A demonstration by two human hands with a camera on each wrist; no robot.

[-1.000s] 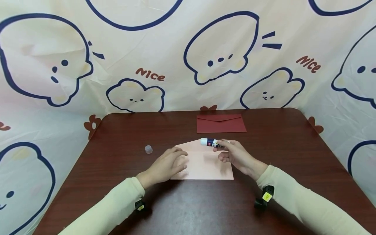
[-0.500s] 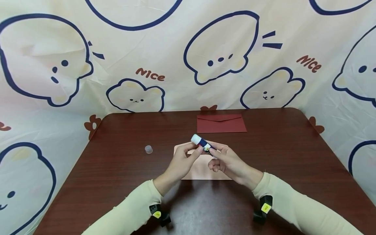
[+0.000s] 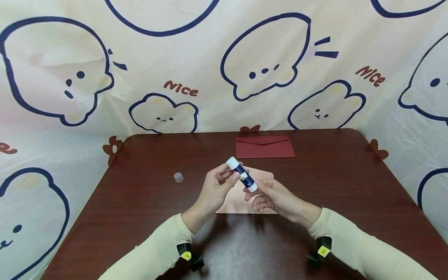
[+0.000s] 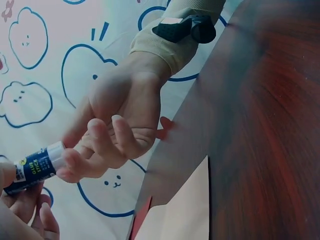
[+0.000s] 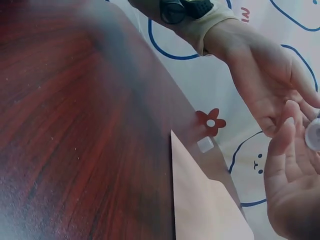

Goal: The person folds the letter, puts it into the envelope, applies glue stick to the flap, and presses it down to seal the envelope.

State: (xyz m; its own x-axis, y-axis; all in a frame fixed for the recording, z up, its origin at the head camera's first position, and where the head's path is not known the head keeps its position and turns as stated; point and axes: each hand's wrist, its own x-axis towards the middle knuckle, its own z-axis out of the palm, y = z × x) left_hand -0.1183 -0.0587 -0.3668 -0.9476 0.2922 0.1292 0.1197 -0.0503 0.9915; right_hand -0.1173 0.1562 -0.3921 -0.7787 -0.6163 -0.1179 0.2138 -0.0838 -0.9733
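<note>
A glue stick (image 3: 243, 175) with a dark blue label and white ends is held up at a slant over a pale pink envelope (image 3: 235, 203). My left hand (image 3: 212, 189) grips its upper part between thumb and fingers. At the lower white end, my right hand (image 3: 280, 199) pinches with thumb and forefinger, its other fingers loosely bent. The label's words show in the left wrist view, where the right hand's fingertips (image 4: 70, 167) meet the white end. Beneath both hands, the envelope lies with its flap unfolded, partly hidden by them.
A small translucent cap (image 3: 178, 177) stands on the brown table (image 3: 150, 202), left of the hands. Farther back lies a dark red envelope (image 3: 265, 147) with its flap down. A printed cloth (image 3: 210, 62) hangs behind and around the table.
My left hand has left the pink envelope and taken hold of the glue stick. The stick has turned from level to slanted, and my right hand's hold has shifted to its lower end.
</note>
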